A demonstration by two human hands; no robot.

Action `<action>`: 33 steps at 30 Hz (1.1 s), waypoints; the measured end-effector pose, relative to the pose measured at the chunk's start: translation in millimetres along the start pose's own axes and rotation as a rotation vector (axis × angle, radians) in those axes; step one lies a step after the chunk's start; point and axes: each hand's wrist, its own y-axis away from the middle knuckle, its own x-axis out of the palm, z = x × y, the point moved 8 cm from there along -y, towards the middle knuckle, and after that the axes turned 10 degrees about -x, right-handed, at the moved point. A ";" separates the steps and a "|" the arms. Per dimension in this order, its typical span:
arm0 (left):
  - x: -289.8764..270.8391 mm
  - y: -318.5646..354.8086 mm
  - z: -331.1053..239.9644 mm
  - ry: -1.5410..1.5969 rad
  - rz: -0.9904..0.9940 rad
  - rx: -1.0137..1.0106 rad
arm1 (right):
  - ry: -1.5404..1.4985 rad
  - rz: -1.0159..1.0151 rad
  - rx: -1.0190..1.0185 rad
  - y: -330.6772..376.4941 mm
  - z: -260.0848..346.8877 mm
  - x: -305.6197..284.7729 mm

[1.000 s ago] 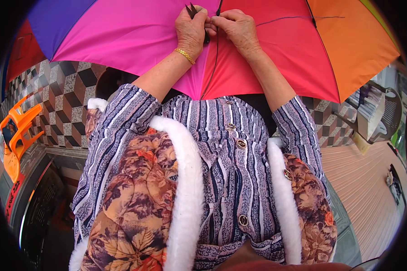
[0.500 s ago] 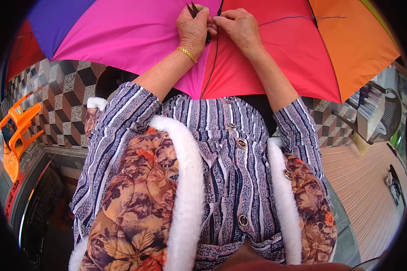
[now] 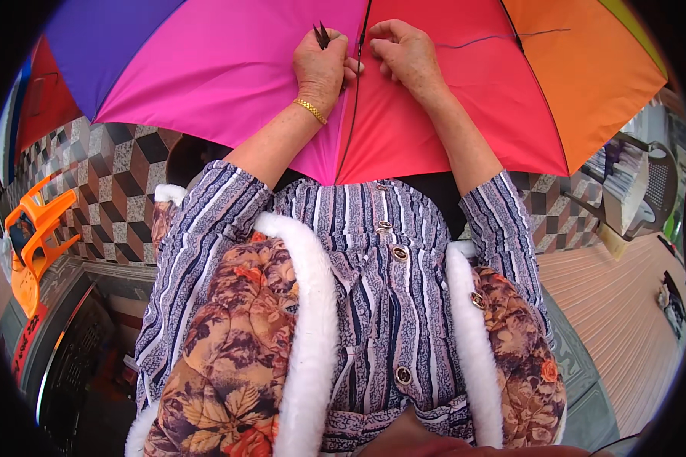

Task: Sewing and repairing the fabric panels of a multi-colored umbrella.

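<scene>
Currently, both forearms extend forward from the striped sleeves and converge over the umbrella (image 3: 236, 68), which is spread open in front of the person, near edge against the shirt (image 3: 373, 297). The left hand (image 3: 316, 70) is closed in a fist, back of the hand upward, on the pink panel; its grip is clenched around a dark pointed tool (image 3: 322, 36), with two tips protruding beyond the knuckles. The right hand (image 3: 410, 61) is positioned over the red panel with fingers curled and thumb and forefinger directed toward the dark rib (image 3: 362, 42) between the hands. Whether this grip pinches anything fine cannot be told. Count of items: one umbrella, with five panel colours visible (purple, pink, red, orange, yellow-green); one pointed tool; one dark thread (image 3: 503, 36), lying across the red and orange panels to the right of the right hand; one gold bracelet (image 3: 311, 111), on the left wrist; one orange chair (image 3: 40, 236), at far left.
</scene>
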 end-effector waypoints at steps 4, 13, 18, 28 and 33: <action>-1.5 3.1 -2.8 0.074 -0.019 0.013 | 0.114 0.027 -0.048 1.6 4.4 0.5; -3.4 2.1 1.8 0.085 -0.003 0.015 | 0.228 -0.012 -0.214 8.0 8.9 13.6; -4.0 4.7 3.3 0.077 0.003 0.014 | 0.059 0.027 -0.188 10.2 -2.6 14.4; -1.7 3.7 4.8 0.130 -0.009 0.015 | -0.137 0.069 -0.068 12.0 -7.1 14.8; -1.2 4.2 5.2 0.132 -0.002 0.025 | -0.145 0.071 -0.073 11.3 -7.0 15.1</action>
